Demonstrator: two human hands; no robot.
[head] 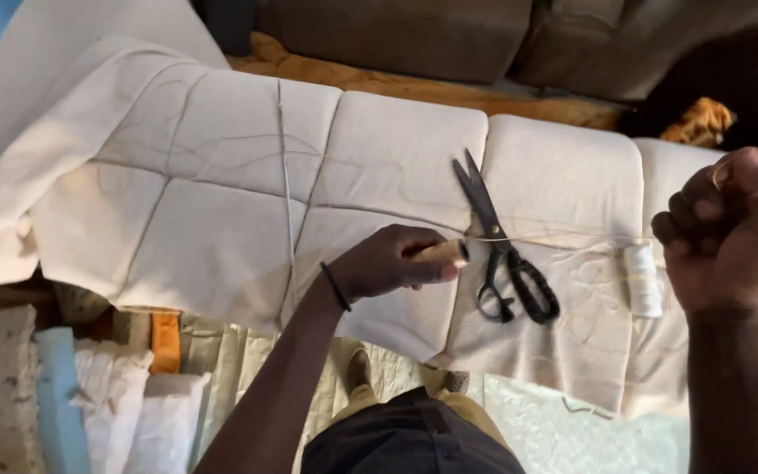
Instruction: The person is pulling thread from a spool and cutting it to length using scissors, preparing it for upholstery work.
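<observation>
**stitchfan:** Cushion first, since it fills most of the view: a big cream one, stitched into padded squares, lying across the work surface with loose cream cloth bunched over its far left end. Brown sofa sits behind it, with orange fabric wedged between the two.

**foamguy:** And the hands?

**stitchfan:** Left hand rests on the cushion near the middle, fingers curled shut around a small tan spool that pokes out toward the right. Black band on that wrist. Right hand is up off the cushion at the right edge, clenched in a tight fist. A thin thread runs from the spool across toward that fist, so it looks pinched in there, but I can't actually see the end of it.

**foamguy:** Anything between them?

**stitchfan:** Yep. Black scissors lie flat on the cushion just right of the spool, blades closed and pointing away, handles toward the person. The thread passes over them. Further right there's a white spool lying on the cushion, near the right wrist.
</observation>
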